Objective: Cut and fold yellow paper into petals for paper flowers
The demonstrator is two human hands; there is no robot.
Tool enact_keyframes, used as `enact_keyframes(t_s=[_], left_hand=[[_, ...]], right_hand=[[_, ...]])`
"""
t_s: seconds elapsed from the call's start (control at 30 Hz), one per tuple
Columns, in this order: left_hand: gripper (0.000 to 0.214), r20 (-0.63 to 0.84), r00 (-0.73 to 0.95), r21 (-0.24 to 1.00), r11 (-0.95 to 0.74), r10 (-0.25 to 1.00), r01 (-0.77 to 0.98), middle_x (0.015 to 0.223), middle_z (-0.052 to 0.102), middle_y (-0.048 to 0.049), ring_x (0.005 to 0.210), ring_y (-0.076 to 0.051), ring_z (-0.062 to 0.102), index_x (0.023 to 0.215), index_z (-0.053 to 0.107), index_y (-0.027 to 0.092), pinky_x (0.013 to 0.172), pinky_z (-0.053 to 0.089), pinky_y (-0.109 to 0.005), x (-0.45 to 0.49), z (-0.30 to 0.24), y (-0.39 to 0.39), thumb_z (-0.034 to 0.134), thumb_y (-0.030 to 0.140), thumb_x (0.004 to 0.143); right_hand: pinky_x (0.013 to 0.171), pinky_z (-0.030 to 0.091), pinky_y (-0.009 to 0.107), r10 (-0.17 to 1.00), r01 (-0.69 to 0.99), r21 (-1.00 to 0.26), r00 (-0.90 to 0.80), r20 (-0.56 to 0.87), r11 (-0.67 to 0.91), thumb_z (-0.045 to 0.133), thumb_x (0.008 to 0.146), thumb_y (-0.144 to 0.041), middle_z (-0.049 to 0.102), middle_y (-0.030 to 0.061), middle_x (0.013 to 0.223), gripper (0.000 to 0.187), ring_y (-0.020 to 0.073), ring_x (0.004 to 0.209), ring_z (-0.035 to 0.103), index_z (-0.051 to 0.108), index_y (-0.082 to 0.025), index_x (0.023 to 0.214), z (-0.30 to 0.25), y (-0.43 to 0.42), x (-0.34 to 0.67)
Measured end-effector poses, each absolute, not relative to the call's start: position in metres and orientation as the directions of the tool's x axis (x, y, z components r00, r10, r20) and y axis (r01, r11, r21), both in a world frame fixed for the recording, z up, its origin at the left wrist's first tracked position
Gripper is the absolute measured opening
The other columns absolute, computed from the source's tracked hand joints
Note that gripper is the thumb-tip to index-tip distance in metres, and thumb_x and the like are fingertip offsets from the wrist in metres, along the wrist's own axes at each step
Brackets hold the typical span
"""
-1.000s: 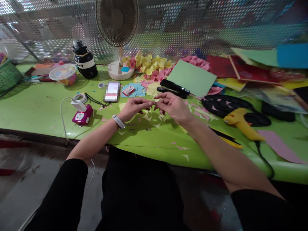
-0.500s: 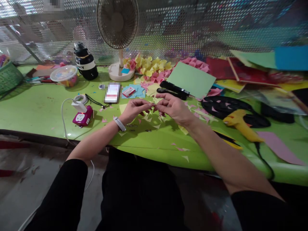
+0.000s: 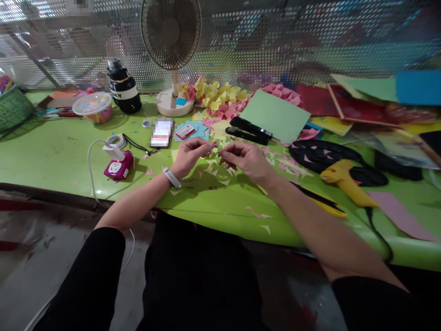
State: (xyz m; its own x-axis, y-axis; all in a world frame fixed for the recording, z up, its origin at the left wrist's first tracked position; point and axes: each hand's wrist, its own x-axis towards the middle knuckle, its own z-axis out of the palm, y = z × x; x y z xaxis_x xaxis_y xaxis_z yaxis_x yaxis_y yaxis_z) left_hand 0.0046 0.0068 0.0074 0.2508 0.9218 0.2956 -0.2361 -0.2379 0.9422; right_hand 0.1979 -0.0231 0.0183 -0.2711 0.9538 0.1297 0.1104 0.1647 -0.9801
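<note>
My left hand [image 3: 191, 153] and my right hand [image 3: 246, 158] meet over the green table [image 3: 55, 156], fingertips pinched close together on a small yellow piece of paper [image 3: 216, 150]. The piece is too small to see its shape. A white band sits on my left wrist. Small paper triangles [image 3: 220, 171] in pink and yellow lie scattered under and around both hands. A black stapler [image 3: 248, 129] lies just beyond my right hand.
A fan [image 3: 171, 50] stands at the back with folded yellow and pink paper [image 3: 217, 96] beside it. A yellow glue gun [image 3: 346, 179] lies right, a pink power plug [image 3: 118, 166] left. A black bottle [image 3: 123, 89], plastic tub [image 3: 92, 106] and green sheet [image 3: 275, 115] lie farther back.
Both hands stay together on the small paper; my right hand has dropped slightly and its fingers have shifted. The view has moved a little.
</note>
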Motion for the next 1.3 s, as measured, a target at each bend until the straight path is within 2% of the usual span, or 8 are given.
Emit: enact_keyframes(t_s=[0.23,0.37,0.53,0.77,1.1,1.3], left_hand=[[0.032,0.37,0.256,0.922,-0.321,0.893,-0.215,0.065,0.063,0.0012,0.062,-0.007,0.054,0.066,0.071,0.018,0.062,0.043,-0.025,0.005,0.003,0.008,0.087,0.046,0.07],[0.031,0.33,0.284,0.937,-0.275,0.9,-0.217,0.07,0.066,-0.0002,0.064,-0.008,0.055,0.073,0.076,0.019,0.063,0.044,-0.025,0.007,0.002,0.008,0.086,0.048,0.069],[0.032,0.257,0.314,0.95,-0.179,0.914,-0.255,0.071,0.068,-0.0005,0.064,-0.007,0.055,0.075,0.077,0.019,0.062,0.043,-0.025,0.008,0.001,0.008,0.088,0.047,0.066],[0.034,0.298,0.267,0.943,-0.24,0.917,-0.229,0.067,0.067,0.0007,0.063,-0.007,0.055,0.066,0.073,0.017,0.064,0.045,-0.024,0.008,-0.001,0.007,0.089,0.048,0.064],[0.036,0.219,0.344,0.964,-0.148,0.913,-0.221,0.072,0.071,-0.0011,0.063,-0.007,0.059,0.076,0.076,0.017,0.063,0.047,-0.023,0.007,-0.002,0.011,0.089,0.048,0.064],[0.035,0.167,0.34,0.969,-0.091,0.925,-0.23,0.076,0.072,-0.0021,0.065,-0.008,0.061,0.079,0.076,0.016,0.062,0.047,-0.023,0.006,-0.005,0.012,0.089,0.046,0.064]], right_hand=[[0.054,0.053,0.029,0.931,0.107,-0.956,-0.278,0.236,0.274,0.084,0.074,-0.052,0.068,0.0004,0.071,0.036,0.0125,0.055,0.061,0.067,-0.021,0.082,0.018,-0.027,0.193],[0.056,0.054,0.03,0.914,0.143,-0.931,-0.286,0.287,0.337,0.081,0.078,-0.051,0.067,0.0005,0.07,0.032,0.0132,0.056,0.061,0.068,-0.022,0.082,0.015,-0.024,0.196],[0.056,0.054,0.031,0.913,0.158,-0.934,-0.315,0.261,0.321,0.079,0.079,-0.051,0.066,0.0008,0.069,0.032,0.014,0.055,0.06,0.067,-0.021,0.082,0.013,-0.023,0.198],[0.059,0.056,0.034,0.909,0.291,-0.868,-0.235,0.344,0.403,0.07,0.086,-0.056,0.07,0.0034,0.077,0.035,0.0159,0.059,0.064,0.069,-0.021,0.092,0.009,-0.031,0.191],[0.055,0.052,0.033,0.919,0.241,-0.915,-0.311,0.242,0.322,0.072,0.084,-0.055,0.064,0.0006,0.068,0.032,0.0138,0.054,0.056,0.071,-0.023,0.086,0.011,-0.022,0.198],[0.058,0.054,0.034,0.92,0.246,-0.921,-0.328,0.215,0.303,0.073,0.083,-0.053,0.068,0.0027,0.073,0.033,0.0162,0.059,0.062,0.071,-0.021,0.091,0.01,-0.022,0.198]])
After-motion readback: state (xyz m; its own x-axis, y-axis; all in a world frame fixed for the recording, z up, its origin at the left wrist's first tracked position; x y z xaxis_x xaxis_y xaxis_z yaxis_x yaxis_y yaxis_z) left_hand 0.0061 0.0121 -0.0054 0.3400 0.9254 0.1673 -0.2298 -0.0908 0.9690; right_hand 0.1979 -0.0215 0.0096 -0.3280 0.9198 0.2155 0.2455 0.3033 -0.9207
